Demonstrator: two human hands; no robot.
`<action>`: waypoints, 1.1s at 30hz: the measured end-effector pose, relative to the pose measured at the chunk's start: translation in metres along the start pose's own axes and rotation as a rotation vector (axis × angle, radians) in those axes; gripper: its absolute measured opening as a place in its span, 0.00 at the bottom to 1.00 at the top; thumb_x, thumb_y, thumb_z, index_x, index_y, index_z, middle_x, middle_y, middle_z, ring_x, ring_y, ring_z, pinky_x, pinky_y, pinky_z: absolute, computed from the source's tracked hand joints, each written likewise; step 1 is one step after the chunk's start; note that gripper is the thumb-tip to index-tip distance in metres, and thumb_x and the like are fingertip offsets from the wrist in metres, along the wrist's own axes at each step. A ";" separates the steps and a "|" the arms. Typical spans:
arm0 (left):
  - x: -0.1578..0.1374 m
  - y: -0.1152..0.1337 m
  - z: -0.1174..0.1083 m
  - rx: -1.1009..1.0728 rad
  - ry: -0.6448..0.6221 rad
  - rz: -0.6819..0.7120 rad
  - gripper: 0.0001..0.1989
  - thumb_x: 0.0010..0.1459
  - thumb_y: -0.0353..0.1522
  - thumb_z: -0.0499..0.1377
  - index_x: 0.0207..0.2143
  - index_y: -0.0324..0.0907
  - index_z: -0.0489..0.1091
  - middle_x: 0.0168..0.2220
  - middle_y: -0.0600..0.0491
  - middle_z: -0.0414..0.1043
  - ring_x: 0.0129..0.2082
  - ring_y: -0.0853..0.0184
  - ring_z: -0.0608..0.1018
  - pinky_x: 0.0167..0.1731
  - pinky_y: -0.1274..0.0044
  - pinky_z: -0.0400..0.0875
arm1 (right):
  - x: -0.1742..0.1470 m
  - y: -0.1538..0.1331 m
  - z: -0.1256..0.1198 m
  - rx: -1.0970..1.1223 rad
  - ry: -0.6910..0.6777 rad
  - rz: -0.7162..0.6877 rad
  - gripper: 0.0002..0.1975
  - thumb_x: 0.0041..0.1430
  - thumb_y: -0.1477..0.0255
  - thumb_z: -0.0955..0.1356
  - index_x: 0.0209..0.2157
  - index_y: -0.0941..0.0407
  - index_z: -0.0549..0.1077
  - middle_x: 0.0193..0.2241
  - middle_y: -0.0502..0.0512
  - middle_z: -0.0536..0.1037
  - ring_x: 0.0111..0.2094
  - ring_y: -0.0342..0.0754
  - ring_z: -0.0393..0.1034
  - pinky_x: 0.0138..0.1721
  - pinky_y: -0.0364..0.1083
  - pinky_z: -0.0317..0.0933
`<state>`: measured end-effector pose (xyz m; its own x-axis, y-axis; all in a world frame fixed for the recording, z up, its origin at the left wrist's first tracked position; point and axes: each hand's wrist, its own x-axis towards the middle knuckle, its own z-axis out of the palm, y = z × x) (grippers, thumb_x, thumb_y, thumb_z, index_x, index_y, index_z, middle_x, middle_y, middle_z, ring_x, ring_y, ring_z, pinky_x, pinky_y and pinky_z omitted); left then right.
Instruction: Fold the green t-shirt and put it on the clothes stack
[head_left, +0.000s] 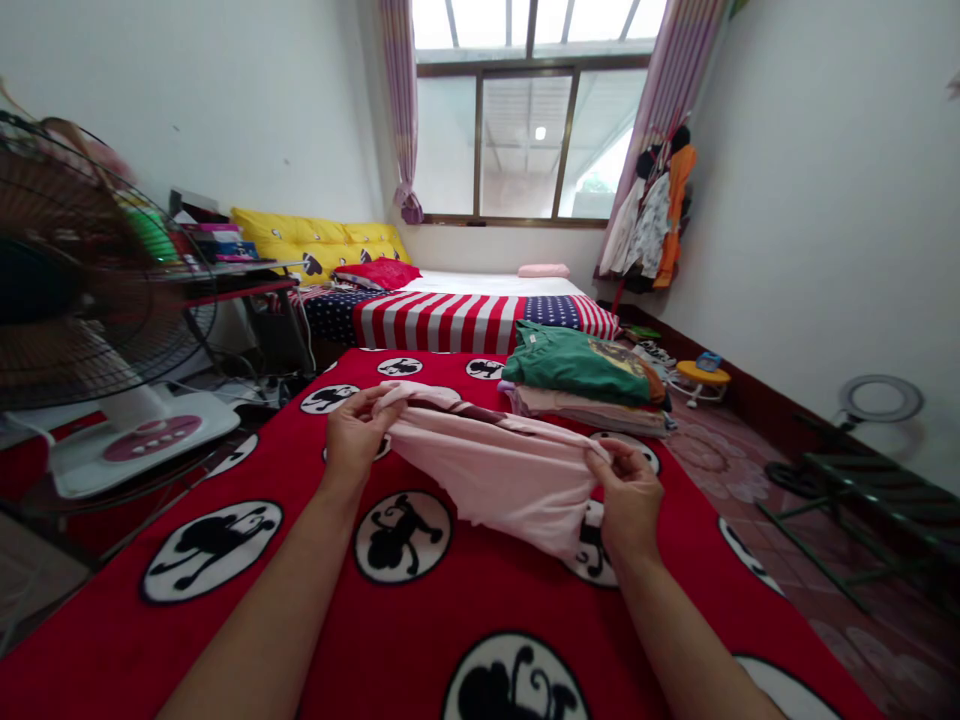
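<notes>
Standing between nine and ten o'clock, if the pink cloth is taken as the centre of the clock, a fan [142, 440] shows its round cage and white base. At ten o'clock there is a counter [251, 267], which carries some small boxes, and a little to the right a yellow cushion [352, 240] leans on the wall. At nine o'clock, just beside the cloth, the left hand [354, 435] is pinching the top corner between thumb and fingers.

The pink cloth [510, 480] hangs stretched between both hands over the red blanket [420, 640] with monkey pictures; I cannot tell whether its lower edge touches this blanket. A dark strip is visible along its upper edge. At twelve o'clock, well apart, a bed [450, 320] with a striped cover is under the window [525, 140].

At two o'clock, near the cloth, lies a pile of folded clothes [585, 402], with a green shirt [570, 360] on top. Toward three o'clock the right hand [630, 495] is pinching the other top corner. Further right, between two and three o'clock, a yellow stool [701, 374] stands on the floor.
</notes>
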<state>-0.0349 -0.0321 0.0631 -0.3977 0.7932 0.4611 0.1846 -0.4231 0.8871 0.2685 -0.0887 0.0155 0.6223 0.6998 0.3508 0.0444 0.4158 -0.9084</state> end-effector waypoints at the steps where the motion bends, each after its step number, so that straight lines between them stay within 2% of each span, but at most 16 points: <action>1: 0.001 0.001 -0.001 -0.003 0.054 0.007 0.21 0.41 0.41 0.68 0.37 0.38 0.77 0.32 0.50 0.77 0.30 0.66 0.77 0.29 0.78 0.71 | 0.004 -0.005 -0.001 -0.002 0.040 -0.039 0.17 0.44 0.66 0.74 0.35 0.59 0.72 0.27 0.49 0.71 0.27 0.42 0.64 0.29 0.42 0.59; 4: 0.000 0.008 -0.001 -0.038 0.179 0.047 0.15 0.41 0.39 0.68 0.31 0.39 0.76 0.29 0.53 0.75 0.28 0.68 0.76 0.29 0.79 0.69 | 0.006 -0.025 -0.002 -0.009 0.116 -0.141 0.15 0.45 0.67 0.73 0.35 0.59 0.73 0.27 0.48 0.70 0.26 0.41 0.63 0.28 0.41 0.57; 8: -0.004 0.022 -0.001 -0.063 0.237 0.120 0.13 0.45 0.38 0.66 0.33 0.40 0.75 0.28 0.55 0.74 0.27 0.70 0.75 0.28 0.80 0.69 | 0.000 -0.060 0.001 -0.100 0.215 -0.277 0.16 0.47 0.66 0.73 0.37 0.59 0.74 0.25 0.48 0.68 0.24 0.39 0.61 0.24 0.39 0.55; 12: 0.000 0.034 -0.009 -0.021 0.331 0.249 0.10 0.48 0.38 0.64 0.30 0.41 0.73 0.29 0.56 0.72 0.30 0.71 0.74 0.29 0.81 0.68 | 0.005 -0.073 -0.002 -0.082 0.292 -0.390 0.18 0.49 0.65 0.72 0.40 0.58 0.73 0.32 0.52 0.72 0.30 0.44 0.67 0.31 0.43 0.62; 13: 0.002 0.036 -0.012 -0.043 0.348 0.238 0.10 0.49 0.39 0.63 0.29 0.41 0.73 0.29 0.56 0.72 0.30 0.71 0.74 0.29 0.81 0.68 | 0.009 -0.069 -0.005 -0.084 0.275 -0.384 0.19 0.50 0.64 0.71 0.42 0.58 0.72 0.34 0.54 0.73 0.32 0.45 0.68 0.33 0.44 0.63; 15: 0.007 0.039 -0.018 -0.116 0.335 0.153 0.12 0.48 0.40 0.62 0.29 0.41 0.72 0.28 0.56 0.72 0.28 0.72 0.74 0.27 0.82 0.68 | 0.018 -0.056 -0.010 -0.161 0.146 -0.322 0.23 0.52 0.63 0.70 0.48 0.57 0.70 0.41 0.58 0.73 0.38 0.49 0.70 0.39 0.48 0.65; 17: 0.010 0.038 -0.022 -0.163 0.238 0.012 0.14 0.45 0.41 0.63 0.29 0.40 0.71 0.27 0.55 0.73 0.25 0.73 0.73 0.25 0.82 0.67 | 0.024 -0.039 -0.015 -0.369 -0.049 -0.243 0.28 0.49 0.64 0.70 0.52 0.56 0.68 0.52 0.64 0.67 0.49 0.55 0.67 0.46 0.53 0.63; 18: 0.011 0.036 -0.023 -0.158 0.159 -0.064 0.15 0.44 0.42 0.64 0.28 0.40 0.71 0.27 0.55 0.73 0.24 0.72 0.73 0.24 0.82 0.67 | 0.025 -0.032 -0.016 -0.497 -0.144 -0.221 0.29 0.47 0.65 0.71 0.52 0.56 0.68 0.58 0.66 0.61 0.55 0.59 0.62 0.51 0.55 0.60; 20: 0.010 0.031 -0.022 -0.088 -0.026 -0.184 0.17 0.40 0.42 0.65 0.29 0.39 0.72 0.28 0.53 0.75 0.25 0.70 0.75 0.24 0.81 0.67 | 0.021 -0.022 -0.014 -0.709 -0.287 -0.246 0.27 0.46 0.67 0.71 0.50 0.57 0.71 0.64 0.66 0.50 0.62 0.63 0.50 0.58 0.58 0.52; 21: 0.009 0.028 -0.020 -0.027 -0.128 -0.208 0.18 0.40 0.43 0.66 0.30 0.39 0.73 0.28 0.51 0.76 0.26 0.69 0.76 0.24 0.80 0.68 | 0.017 -0.020 -0.012 -0.760 -0.348 -0.283 0.24 0.47 0.68 0.70 0.48 0.57 0.72 0.64 0.65 0.48 0.64 0.63 0.47 0.60 0.59 0.49; 22: 0.007 0.025 -0.017 0.042 -0.231 -0.200 0.19 0.39 0.43 0.66 0.32 0.39 0.74 0.29 0.50 0.77 0.28 0.66 0.77 0.26 0.78 0.69 | 0.012 -0.021 -0.008 -0.775 -0.411 -0.321 0.21 0.48 0.69 0.69 0.47 0.56 0.73 0.64 0.64 0.50 0.63 0.62 0.48 0.60 0.59 0.48; 24: 0.001 0.019 -0.011 0.168 -0.419 -0.120 0.20 0.40 0.43 0.66 0.34 0.39 0.76 0.32 0.47 0.78 0.33 0.61 0.78 0.32 0.74 0.71 | 0.001 -0.025 -0.001 -0.747 -0.542 -0.345 0.16 0.50 0.70 0.68 0.43 0.55 0.75 0.58 0.63 0.63 0.58 0.59 0.60 0.56 0.57 0.55; 26: -0.006 0.016 -0.003 0.257 -0.558 -0.042 0.19 0.43 0.42 0.65 0.36 0.40 0.77 0.36 0.46 0.78 0.37 0.58 0.78 0.37 0.71 0.71 | -0.008 -0.030 0.004 -0.696 -0.679 -0.281 0.12 0.50 0.71 0.68 0.39 0.54 0.77 0.46 0.59 0.75 0.44 0.53 0.71 0.45 0.51 0.64; 27: -0.011 0.015 0.000 0.285 -0.606 -0.019 0.19 0.44 0.41 0.64 0.37 0.41 0.77 0.38 0.46 0.78 0.38 0.57 0.78 0.38 0.70 0.71 | -0.012 -0.031 0.004 -0.679 -0.757 -0.234 0.11 0.49 0.71 0.69 0.37 0.53 0.77 0.39 0.56 0.78 0.37 0.51 0.73 0.38 0.48 0.65; 30: -0.023 0.013 0.008 0.339 -0.828 0.067 0.23 0.46 0.38 0.64 0.46 0.45 0.75 0.45 0.48 0.76 0.41 0.58 0.77 0.41 0.71 0.71 | -0.020 -0.033 0.000 -0.696 -0.979 -0.154 0.13 0.39 0.71 0.73 0.32 0.51 0.78 0.27 0.49 0.77 0.26 0.46 0.70 0.27 0.43 0.60; 33: -0.034 0.010 0.012 0.411 -1.064 0.202 0.32 0.40 0.33 0.66 0.53 0.48 0.70 0.52 0.49 0.72 0.47 0.58 0.74 0.46 0.71 0.67 | -0.024 -0.039 -0.008 -0.763 -1.153 -0.182 0.20 0.30 0.73 0.76 0.32 0.49 0.79 0.28 0.47 0.76 0.27 0.46 0.69 0.27 0.41 0.57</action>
<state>-0.0088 -0.0577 0.0566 0.5933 0.7778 0.2074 0.5146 -0.5646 0.6453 0.2580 -0.1266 0.0407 -0.4088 0.9041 0.1244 0.6962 0.3971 -0.5981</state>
